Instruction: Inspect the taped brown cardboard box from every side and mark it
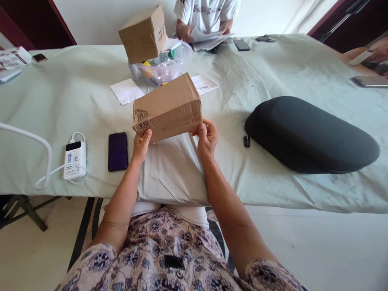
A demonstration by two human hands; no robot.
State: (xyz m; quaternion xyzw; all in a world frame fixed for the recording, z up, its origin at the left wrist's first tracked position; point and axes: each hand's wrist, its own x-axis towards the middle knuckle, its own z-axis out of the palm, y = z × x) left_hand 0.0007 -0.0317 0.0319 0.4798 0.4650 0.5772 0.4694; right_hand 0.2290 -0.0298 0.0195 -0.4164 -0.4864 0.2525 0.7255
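I hold a brown cardboard box [167, 107] wrapped in tape above the cloth-covered table [75, 105], tilted with its top face toward me. My left hand [141, 144] grips its lower left corner from beneath. My right hand [207, 137] pinches its lower right edge. Both hands are closed on the box, which is lifted off the cloth.
A dark phone [118, 151] and a white power bank [74, 159] with cable lie to the left. A black cushion [309, 135] fills the right side. Farther back sit a second cardboard box [142, 34], a clear bowl [165, 68] of items, paper slips and another person handling papers [209, 38].
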